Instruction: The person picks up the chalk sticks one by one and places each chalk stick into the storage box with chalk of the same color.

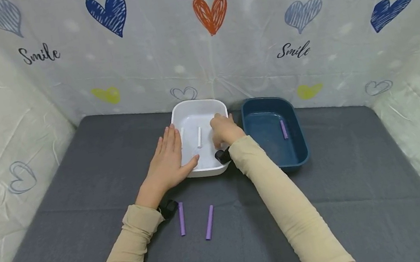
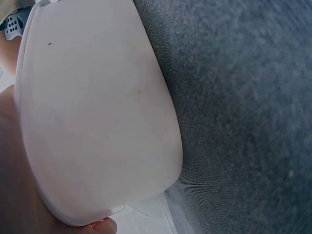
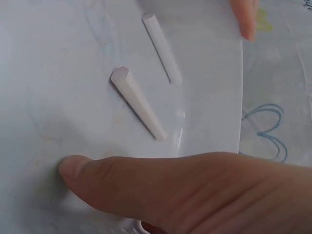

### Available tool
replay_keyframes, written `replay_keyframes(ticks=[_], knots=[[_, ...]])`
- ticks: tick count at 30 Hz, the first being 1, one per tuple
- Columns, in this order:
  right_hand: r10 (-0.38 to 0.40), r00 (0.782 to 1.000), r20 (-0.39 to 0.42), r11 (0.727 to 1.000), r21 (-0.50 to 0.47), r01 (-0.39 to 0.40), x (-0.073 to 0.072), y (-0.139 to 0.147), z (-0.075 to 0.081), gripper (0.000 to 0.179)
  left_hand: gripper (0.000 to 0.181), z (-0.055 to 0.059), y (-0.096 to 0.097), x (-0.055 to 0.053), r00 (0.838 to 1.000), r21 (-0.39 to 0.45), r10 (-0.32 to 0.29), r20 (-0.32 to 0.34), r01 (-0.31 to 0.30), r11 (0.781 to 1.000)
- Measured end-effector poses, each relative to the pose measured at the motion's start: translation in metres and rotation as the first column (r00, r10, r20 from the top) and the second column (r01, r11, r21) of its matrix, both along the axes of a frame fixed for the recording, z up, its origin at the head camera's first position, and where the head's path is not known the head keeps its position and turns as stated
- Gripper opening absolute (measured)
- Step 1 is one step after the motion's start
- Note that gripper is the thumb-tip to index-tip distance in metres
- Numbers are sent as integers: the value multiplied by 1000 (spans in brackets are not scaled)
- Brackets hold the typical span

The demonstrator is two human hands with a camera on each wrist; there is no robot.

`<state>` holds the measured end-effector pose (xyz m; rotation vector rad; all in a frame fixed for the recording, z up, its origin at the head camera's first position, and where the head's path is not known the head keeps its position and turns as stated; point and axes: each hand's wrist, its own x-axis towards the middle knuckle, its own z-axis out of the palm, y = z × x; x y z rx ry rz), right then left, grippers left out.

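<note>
My left hand [image 1: 165, 160] lies with straight fingers along the left rim of the white tray [image 1: 210, 171], thumb over its near corner. The tray's outer wall [image 2: 97, 97] fills much of the left wrist view. My right hand [image 1: 227, 130] reaches down inside the tray's right side with bent fingers. Its thumb [image 3: 122, 180] shows low over the tray floor in the right wrist view, the fingertips mostly hidden; I cannot tell whether they hold anything. One white chalk stick [image 3: 139, 102] lies on the tray floor, with another white chalk stick [image 3: 162, 48] beside it, near the left wall.
A dark blue tray [image 1: 300, 135] stands right of the white one, with a purple chalk stick [image 1: 284, 129] in it. On the grey cloth in front lie a purple chalk stick [image 1: 181, 219] and a second purple stick [image 1: 209, 222]. A patterned curtain [image 1: 165, 51] hangs behind.
</note>
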<state>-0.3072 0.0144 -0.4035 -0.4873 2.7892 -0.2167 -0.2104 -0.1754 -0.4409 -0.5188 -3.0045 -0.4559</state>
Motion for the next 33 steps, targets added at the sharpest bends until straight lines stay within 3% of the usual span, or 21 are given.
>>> replay_keyframes(ticks=[17, 26, 33], knots=[[17, 1000, 0, 1000, 16, -17, -1, 1, 0, 43, 98, -1, -1, -2, 1000, 1, -3, -7, 3, 1000], [26, 1000, -12, 999, 24, -26, 0, 1, -2, 49, 98, -1, -1, 0, 1000, -2, 2, 2, -2, 1000], [30, 999, 22, 999, -24, -29, -2, 2, -1, 48, 98, -1, -1, -1, 1000, 5, -1, -1, 1, 1000]])
